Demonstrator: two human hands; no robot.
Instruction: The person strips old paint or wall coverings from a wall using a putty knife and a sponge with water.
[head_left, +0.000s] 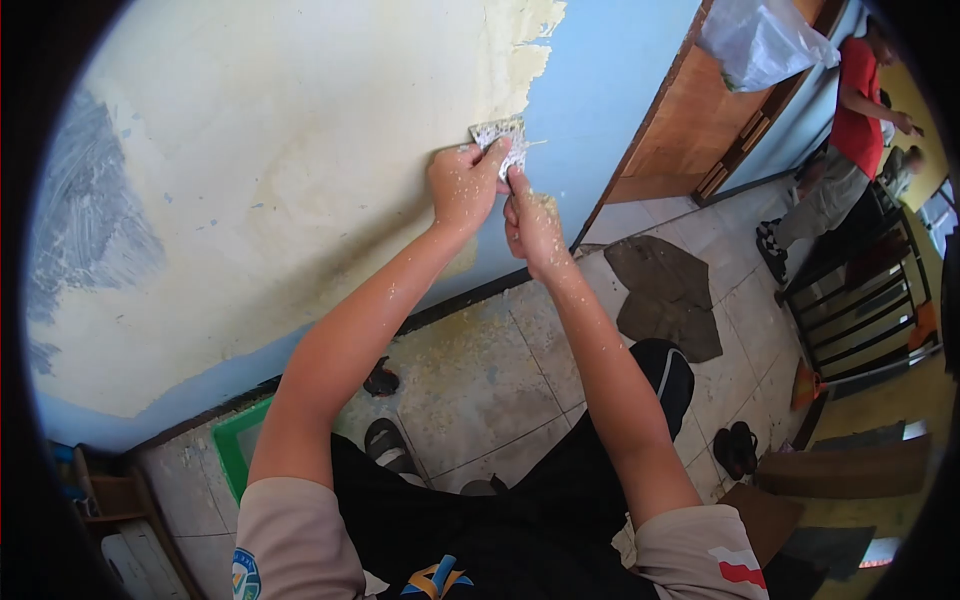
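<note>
A paint scraper [508, 138] with a wide blade, spattered with pale flakes, is against the wall beside the ragged edge of the blue paint. My right hand [537, 228] is closed around its handle, which the fingers mostly hide. Higher up and to the left, my left hand [464, 186] grips the side of the blade with thumb and fingers. Pale flecks stick to both hands and forearms. The wall [300, 130] shows a large cream area where the blue paint [590, 90] is gone, with a grey smeared patch [90, 200] at far left.
A brown cloth [665, 290] lies on the tiled floor near a wooden door [680, 120]. A green container [232, 450] stands by the wall. Dark sandals [736, 449] and a black slatted rack [865, 310] are at right. A person in a red shirt [856, 105] stands beyond.
</note>
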